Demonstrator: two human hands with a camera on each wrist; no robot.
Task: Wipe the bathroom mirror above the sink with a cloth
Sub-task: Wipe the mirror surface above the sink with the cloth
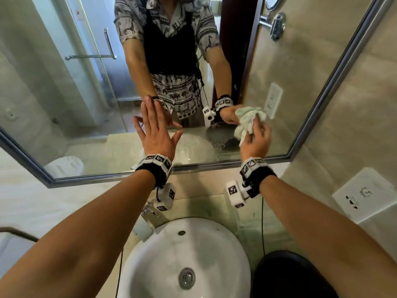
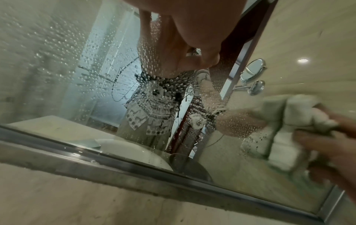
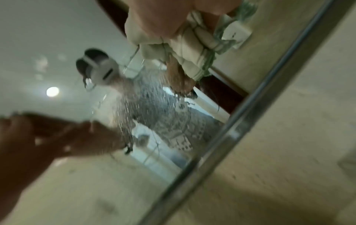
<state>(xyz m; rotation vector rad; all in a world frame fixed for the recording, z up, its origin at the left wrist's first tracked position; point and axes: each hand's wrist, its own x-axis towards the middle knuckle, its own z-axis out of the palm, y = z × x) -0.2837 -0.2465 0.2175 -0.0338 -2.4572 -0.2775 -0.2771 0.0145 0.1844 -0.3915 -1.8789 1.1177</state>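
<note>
Nearest to us the white sink [image 1: 193,250] sits below our forearms, with the tap [image 1: 148,211] at its back edge, and above it the mirror [image 1: 64,93] rises in its metal frame [image 1: 335,78]. Our right hand [image 1: 254,140] has its fingers curled round the bunched pale cloth [image 1: 249,121], which is pressed to the lower right part of the glass, near the frame's corner. Our left hand [image 1: 156,130] is flat, fingers straight and together, and seems to lie against the glass well to the left of the cloth, holding nothing. The left wrist view shows fine water drops [image 2: 92,73] beaded across much of the glass, so we judge the wiping is only begun. To do it well we should keep the cloth pressed firmly, draw it in long overlapping strokes from the right edge toward the middle, and turn it to a drier fold when it soaks. The braced left palm may leave its own print, so that patch will need a pass too. Both arms reach forward over the sink, wrists raised. Farther off, the glass reflects a shower door [image 1: 90,67].
</note>
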